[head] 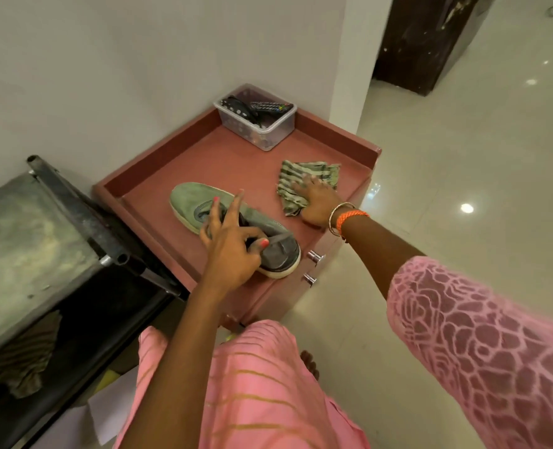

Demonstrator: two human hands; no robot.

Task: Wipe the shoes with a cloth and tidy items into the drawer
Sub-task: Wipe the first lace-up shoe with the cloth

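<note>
A grey-green canvas shoe lies on its sole on the pink cabinet top, toe toward the far left. My left hand holds the shoe at its opening, thumb hooked over the heel collar and two fingers raised. A green-and-white striped cloth lies crumpled to the right of the shoe. My right hand rests flat on the cloth's near part, fingers spread. Two metal drawer knobs show on the cabinet front below the shoe's heel.
A clear plastic box with remote controls stands at the cabinet's back corner against the white wall. A dark metal-framed stand is close on the left. Glossy tiled floor opens to the right, with a dark wooden door beyond.
</note>
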